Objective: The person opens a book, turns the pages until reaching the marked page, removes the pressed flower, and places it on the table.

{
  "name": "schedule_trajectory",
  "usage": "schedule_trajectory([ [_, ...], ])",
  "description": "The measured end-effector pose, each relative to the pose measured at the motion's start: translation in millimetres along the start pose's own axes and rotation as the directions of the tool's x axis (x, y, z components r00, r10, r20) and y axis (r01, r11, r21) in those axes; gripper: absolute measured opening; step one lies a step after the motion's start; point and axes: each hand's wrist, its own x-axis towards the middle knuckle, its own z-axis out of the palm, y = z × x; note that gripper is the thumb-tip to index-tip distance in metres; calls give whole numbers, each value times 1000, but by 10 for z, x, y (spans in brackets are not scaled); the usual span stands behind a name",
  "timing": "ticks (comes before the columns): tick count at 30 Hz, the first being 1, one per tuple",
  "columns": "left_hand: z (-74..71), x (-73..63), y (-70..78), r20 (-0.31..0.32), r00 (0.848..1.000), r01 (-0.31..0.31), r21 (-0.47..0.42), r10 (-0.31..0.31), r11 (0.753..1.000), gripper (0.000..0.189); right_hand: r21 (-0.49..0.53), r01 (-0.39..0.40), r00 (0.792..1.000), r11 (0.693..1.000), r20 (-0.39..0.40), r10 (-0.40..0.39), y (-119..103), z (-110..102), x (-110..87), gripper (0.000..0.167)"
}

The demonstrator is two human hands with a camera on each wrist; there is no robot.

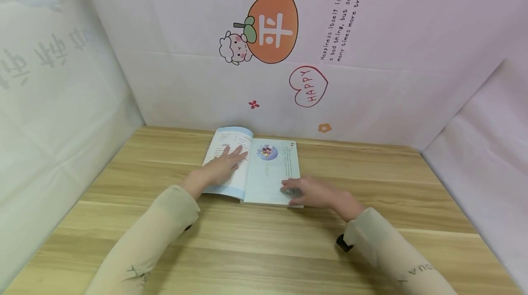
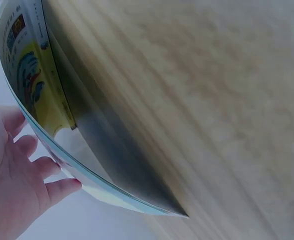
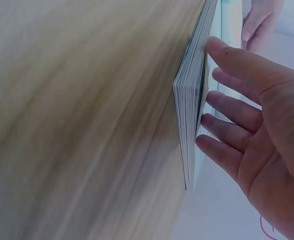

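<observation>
An open book [image 1: 270, 187] lies on the table against the back wall, with a round picture on its right page. My left hand [image 1: 220, 169] rests on the left page with its fingers spread. From the left wrist view, that left leaf [image 2: 112, 184] arches above the table and the left hand [image 2: 19, 182] touches its outer side. My right hand [image 1: 313, 192] is at the lower right corner of the right page, fingers slightly bent. In the right wrist view, the fingertips of the right hand [image 3: 272, 120] touch the top page beside the thick page block [image 3: 189, 110]; nothing is visibly pinched.
The wooden table [image 1: 264, 244] runs up to a white printed cloth wall [image 1: 185, 89] close behind the book. More white cloth hangs at the left side [image 1: 62, 116] and right side [image 1: 474, 125]. A dark band [image 1: 344, 243] sits at the right wrist.
</observation>
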Motion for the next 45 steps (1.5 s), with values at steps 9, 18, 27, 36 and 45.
schedule_trajectory([
  [9, -4, -29, 33, 54, 999, 9, 14, -9, 1000, 57, 36, -40, 999, 999, 29, 39, 73, -26, -71, 53],
  [18, 13, -46, -19, 64, 998, 8, -19, -7, 1000, 59, 51, -16, 999, 999, 42, 14, 99, -56, -95, 47],
  [27, 6, -60, -15, 67, 998, 17, -28, -15, 999, 59, 50, -6, 999, 999, 53, 3, 118, -107, -135, 35],
  [36, -21, -82, 5, 72, 997, 7, -46, -4, 999, 59, 27, 43, 999, 999, 3, -43, 172, -66, -174, 28],
  [45, -22, -72, -19, 66, 998, -3, -56, 6, 998, 59, -75, 142, 979, 987, -136, -152, 241, -19, -190, 25],
])
